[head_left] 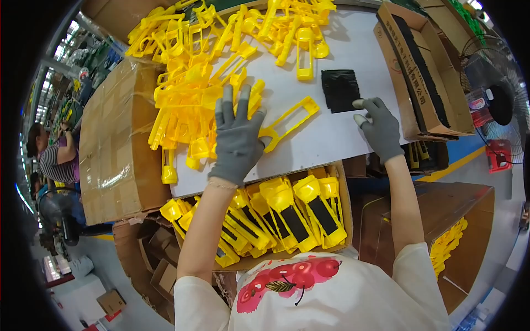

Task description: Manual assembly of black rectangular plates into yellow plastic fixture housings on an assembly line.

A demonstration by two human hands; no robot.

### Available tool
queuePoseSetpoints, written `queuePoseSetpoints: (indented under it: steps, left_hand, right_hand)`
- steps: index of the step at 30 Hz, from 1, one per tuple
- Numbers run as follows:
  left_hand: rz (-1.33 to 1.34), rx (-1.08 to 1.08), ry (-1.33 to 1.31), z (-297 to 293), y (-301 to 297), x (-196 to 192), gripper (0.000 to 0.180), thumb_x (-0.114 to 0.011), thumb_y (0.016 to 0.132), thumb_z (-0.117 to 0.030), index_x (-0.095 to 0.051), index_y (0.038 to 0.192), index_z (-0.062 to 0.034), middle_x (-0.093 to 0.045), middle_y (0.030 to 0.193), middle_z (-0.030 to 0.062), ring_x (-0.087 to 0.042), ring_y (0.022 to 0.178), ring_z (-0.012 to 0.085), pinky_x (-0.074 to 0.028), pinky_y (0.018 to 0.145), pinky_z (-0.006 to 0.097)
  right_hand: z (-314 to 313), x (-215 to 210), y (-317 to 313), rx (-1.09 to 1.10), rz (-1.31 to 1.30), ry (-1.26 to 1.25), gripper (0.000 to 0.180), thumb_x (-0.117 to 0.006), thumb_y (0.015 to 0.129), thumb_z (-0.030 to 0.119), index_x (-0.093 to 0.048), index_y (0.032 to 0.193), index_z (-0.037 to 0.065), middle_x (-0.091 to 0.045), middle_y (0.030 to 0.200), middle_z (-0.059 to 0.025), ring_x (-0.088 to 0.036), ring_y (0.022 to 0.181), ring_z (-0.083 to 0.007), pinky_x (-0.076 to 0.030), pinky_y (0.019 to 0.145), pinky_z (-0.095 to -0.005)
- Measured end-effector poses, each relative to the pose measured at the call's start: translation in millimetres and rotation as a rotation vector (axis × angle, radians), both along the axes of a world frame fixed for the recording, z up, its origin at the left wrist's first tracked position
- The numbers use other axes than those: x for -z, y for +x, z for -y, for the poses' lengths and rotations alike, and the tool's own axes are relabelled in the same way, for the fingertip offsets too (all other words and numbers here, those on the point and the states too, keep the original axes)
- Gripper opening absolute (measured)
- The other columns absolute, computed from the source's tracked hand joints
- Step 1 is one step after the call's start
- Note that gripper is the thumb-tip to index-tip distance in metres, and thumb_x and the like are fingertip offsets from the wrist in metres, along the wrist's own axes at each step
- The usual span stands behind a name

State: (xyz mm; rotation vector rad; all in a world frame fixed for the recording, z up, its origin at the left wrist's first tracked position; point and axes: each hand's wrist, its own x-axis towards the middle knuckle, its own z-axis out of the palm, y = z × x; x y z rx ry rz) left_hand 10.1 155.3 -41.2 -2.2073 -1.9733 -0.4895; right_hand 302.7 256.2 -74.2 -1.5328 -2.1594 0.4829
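Both my hands wear grey gloves with pale fingertips. My left hand lies over the right side of a heap of yellow plastic parts, its fingers stretched out. Beside its thumb, a single yellow frame with a long rectangular opening rests on the white tabletop; I cannot tell whether the thumb touches it. My right hand is at the lower right corner of a stack of thin black strips. Its thumb and forefinger are apart, with nothing visible between them.
Against my front, a cardboard box holds yellow parts with black panels. A long carton with black strips stands at right, near a fan. A taped carton stands at left. Farther left is another person.
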Motion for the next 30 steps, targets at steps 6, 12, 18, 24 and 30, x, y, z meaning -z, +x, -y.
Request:
queuePoseSetpoints:
  steps: [6,12,18,24,30]
  left_hand:
    - [-0.005,0.063,-0.058,-15,9,38,0.016,-0.070,0.075,-0.019,-0.067,0.088,-0.0096,-0.054,0.133,0.0126,-0.031,0.139,0.0358,-0.017,0.113,0.055]
    - [0.692,0.001,0.078,19,-1,17,0.030,-0.062,0.077,0.005,-0.067,0.105,-0.0036,-0.070,0.092,0.0101,-0.068,0.080,0.0221,-0.051,0.066,0.028]
    - [1.530,-0.294,-0.196,62,18,-29,0.023,-0.056,0.092,-0.007,-0.064,0.111,-0.0006,-0.069,0.099,0.0111,-0.062,0.069,0.0141,-0.049,0.055,0.022]
    - [1.884,-0.331,-0.249,100,25,-22,0.031,-0.058,0.092,-0.011,-0.058,0.118,0.0048,-0.066,0.107,0.0181,-0.064,0.075,0.0174,-0.049,0.057,0.022]
    - [1.928,-0.391,-0.314,126,28,-18,0.031,-0.059,0.091,-0.008,-0.058,0.119,0.0043,-0.066,0.106,0.0176,-0.065,0.077,0.0193,-0.051,0.060,0.024]
  right_hand:
    - [-39,25,17,-0.038,0.198,0.156,0.036,-0.074,0.076,0.023,-0.063,0.109,0.017,-0.057,0.113,-0.0072,-0.055,0.106,-0.0272,-0.047,0.088,-0.0390]
    - [-34,9,13,-0.141,0.233,0.274,0.035,-0.076,0.072,0.023,-0.064,0.103,0.015,-0.059,0.110,-0.0063,-0.056,0.106,-0.0263,-0.046,0.089,-0.0391]
    - [-35,11,-15,-0.298,0.372,0.082,0.032,-0.075,0.071,0.023,-0.063,0.100,0.014,-0.061,0.104,-0.0062,-0.063,0.092,-0.0273,-0.050,0.080,-0.0368]
    - [-21,2,-11,-0.330,0.131,-0.037,0.028,-0.072,0.075,0.015,-0.060,0.099,0.007,-0.065,0.077,-0.0087,-0.064,0.071,-0.0245,-0.050,0.065,-0.0334]
    - [63,-89,-32,-0.188,-0.735,-0.232,0.012,-0.067,0.085,0.011,-0.064,0.091,0.002,-0.062,0.081,-0.0001,-0.055,0.074,-0.0048,-0.045,0.065,-0.0212]
